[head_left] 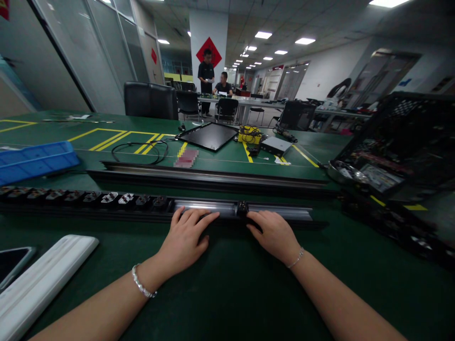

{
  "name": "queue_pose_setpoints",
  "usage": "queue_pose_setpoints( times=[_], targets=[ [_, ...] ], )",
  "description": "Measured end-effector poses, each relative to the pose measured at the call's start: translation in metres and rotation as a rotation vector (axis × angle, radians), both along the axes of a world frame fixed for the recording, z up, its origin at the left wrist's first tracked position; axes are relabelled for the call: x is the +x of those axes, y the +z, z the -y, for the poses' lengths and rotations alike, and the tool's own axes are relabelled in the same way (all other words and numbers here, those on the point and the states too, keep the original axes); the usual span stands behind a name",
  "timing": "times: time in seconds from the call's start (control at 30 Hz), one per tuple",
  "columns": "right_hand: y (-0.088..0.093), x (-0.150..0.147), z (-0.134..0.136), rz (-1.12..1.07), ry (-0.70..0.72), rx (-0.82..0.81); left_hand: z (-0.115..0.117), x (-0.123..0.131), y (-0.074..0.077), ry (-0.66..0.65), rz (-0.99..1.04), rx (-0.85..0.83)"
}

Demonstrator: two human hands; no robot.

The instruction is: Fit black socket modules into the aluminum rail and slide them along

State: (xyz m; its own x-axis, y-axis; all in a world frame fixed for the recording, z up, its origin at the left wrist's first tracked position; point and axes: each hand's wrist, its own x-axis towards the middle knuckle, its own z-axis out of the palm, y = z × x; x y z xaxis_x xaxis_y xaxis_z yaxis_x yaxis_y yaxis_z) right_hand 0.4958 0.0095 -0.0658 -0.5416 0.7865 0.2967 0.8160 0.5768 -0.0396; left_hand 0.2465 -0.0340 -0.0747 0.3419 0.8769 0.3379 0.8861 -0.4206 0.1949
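Note:
A long black rail (209,207) lies across the green table in front of me, its channel open upward. Several black socket modules (91,197) sit in a row in its left part. A single black socket module (242,208) stands apart from them, further right in the channel. My left hand (185,240) rests on the rail's near edge with fingers spread, holding nothing. The fingers of my right hand (273,232) are bent against the right side of the single module, thumb low by the rail's near side; its underside contact is hidden.
Behind lies a second black rail (206,176). A blue tray (39,161) is at left, above a white bar-shaped case (50,279) and a phone (14,263). A flat black panel (209,136), yellow box (250,135) and grey box (276,146) lie further back. Two people are in the background.

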Motion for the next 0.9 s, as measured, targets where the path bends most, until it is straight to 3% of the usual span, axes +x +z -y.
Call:
queue_pose_setpoints(
  times=[0.9],
  targets=[
    [0.0065,0.0088,-0.0023,0.008,0.047,-0.035,-0.0008,-0.0017,-0.0007,-0.004,-0.011,-0.012]
  ],
)
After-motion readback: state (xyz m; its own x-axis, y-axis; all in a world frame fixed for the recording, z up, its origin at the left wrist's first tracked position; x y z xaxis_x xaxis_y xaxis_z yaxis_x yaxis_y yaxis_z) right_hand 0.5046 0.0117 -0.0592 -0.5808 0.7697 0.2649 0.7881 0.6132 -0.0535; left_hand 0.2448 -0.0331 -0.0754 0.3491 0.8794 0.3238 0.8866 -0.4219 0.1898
